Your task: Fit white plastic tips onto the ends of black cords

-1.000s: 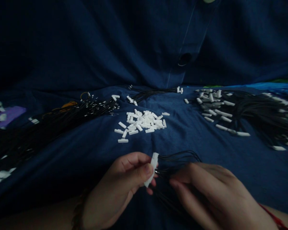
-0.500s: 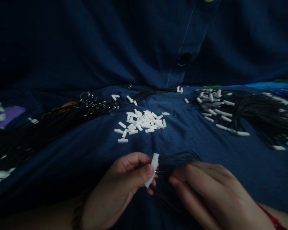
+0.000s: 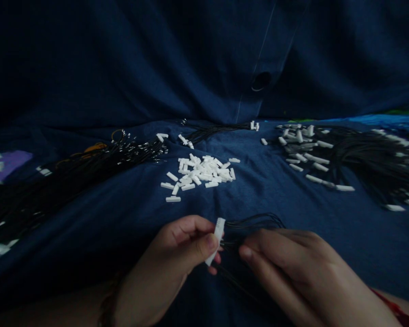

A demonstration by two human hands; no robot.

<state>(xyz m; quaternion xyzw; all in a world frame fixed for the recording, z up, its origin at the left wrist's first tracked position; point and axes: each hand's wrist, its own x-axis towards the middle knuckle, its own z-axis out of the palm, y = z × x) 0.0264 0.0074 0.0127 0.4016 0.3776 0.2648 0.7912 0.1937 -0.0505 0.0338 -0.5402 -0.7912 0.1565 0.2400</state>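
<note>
Between thumb and fingers, my left hand [image 3: 180,259] grips a white plastic connector housing [image 3: 219,230], tilted with its slotted end up. Thin black wires [image 3: 255,219] run out of its right side toward my right hand [image 3: 289,268]. That hand is closed in a pinch just right of the housing, around a black wire [image 3: 230,243] whose end reaches the housing's side. How far the wire sits in the housing is too small to tell. Beyond both hands lies a loose pile of white connector housings [image 3: 204,170].
Black wires with bare metal ends [image 3: 122,156] lie bundled at the left, near a purple piece [image 3: 12,164]. Wires with white housings [image 3: 347,154] are heaped at the right. A smaller wire bundle [image 3: 218,129] lies at the back on the dark blue cloth [image 3: 255,190].
Both hands hold nearly the same pose and grip. My right hand has shifted very slightly, and the whole view has moved a little.
</note>
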